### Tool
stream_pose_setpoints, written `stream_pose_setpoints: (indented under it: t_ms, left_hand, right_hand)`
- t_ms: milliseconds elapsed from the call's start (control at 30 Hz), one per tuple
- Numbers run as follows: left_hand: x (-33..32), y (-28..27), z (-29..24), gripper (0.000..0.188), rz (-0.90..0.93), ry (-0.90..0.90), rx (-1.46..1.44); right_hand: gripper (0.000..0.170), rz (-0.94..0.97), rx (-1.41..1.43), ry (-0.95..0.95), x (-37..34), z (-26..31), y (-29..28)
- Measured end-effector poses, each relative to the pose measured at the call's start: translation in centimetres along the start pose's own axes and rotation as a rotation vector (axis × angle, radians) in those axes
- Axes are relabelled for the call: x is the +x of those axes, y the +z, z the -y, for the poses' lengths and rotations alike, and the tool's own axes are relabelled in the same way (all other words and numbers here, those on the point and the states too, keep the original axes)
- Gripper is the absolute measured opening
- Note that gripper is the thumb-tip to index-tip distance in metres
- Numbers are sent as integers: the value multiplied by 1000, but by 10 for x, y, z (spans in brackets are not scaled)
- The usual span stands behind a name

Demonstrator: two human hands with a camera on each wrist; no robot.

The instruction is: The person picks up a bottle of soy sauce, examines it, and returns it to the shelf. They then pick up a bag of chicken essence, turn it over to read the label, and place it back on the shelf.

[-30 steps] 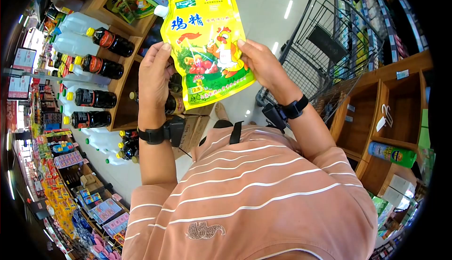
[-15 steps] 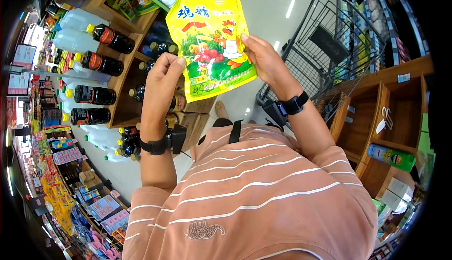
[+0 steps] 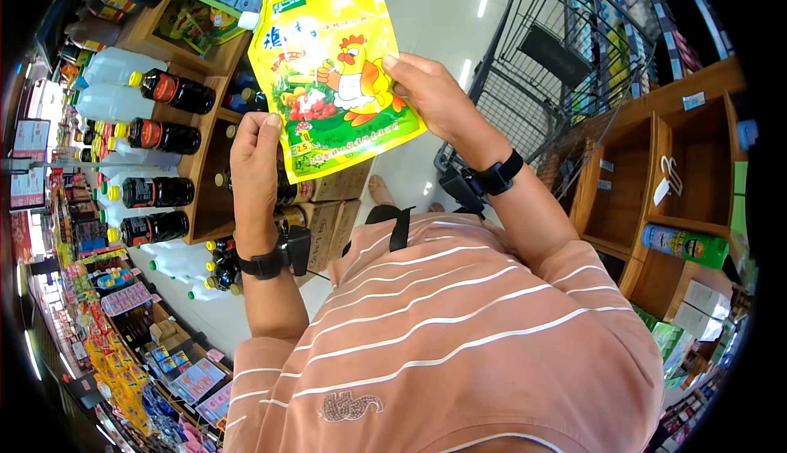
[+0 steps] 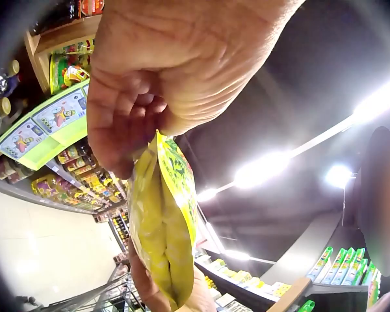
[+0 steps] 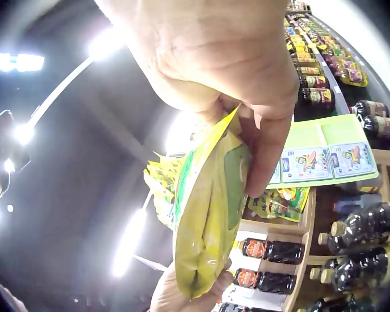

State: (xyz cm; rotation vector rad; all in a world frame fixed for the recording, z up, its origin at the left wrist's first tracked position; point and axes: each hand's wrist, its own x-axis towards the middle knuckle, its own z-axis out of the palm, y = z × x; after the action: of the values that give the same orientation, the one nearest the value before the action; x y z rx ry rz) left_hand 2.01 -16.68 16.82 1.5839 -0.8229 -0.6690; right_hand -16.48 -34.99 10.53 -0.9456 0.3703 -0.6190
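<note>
A yellow spouted pouch of chicken bouillon [image 3: 340,76] with a printed rooster and a white cap [image 3: 248,20] is held up, tilted, before the body in the head view. My left hand [image 3: 256,158] pinches its lower left edge, thumb on the printed front. At the right edge, my right hand [image 3: 434,96] grips it with the thumb on the front and the fingers behind. Both wrist views look along the pouch's folded bottom [image 4: 162,240], with fingers curled around its sides. Each wrist wears a black strap and camera.
Dark sauce bottles [image 3: 168,136] stand on a wooden shelf [image 3: 215,125] at the left, with cartons [image 3: 332,232] below. A shopping cart [image 3: 533,84] stands ahead to the right. A wooden rack [image 3: 623,199] with a green-blue can [image 3: 684,244] is at the right.
The pouch first shifts slightly right, then moves left and leans further left. Both hands keep hold of it throughout, and the left hand ends up lower along the edge.
</note>
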Motion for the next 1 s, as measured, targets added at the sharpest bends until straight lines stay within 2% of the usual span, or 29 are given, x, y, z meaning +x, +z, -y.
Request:
stream_pose_setpoints:
  t_ms: [1000]
  left_hand:
    - [-3,-1,7,20,-30,-63,-27]
  right_hand:
    - [42,14,-34,13,-7,4,6]
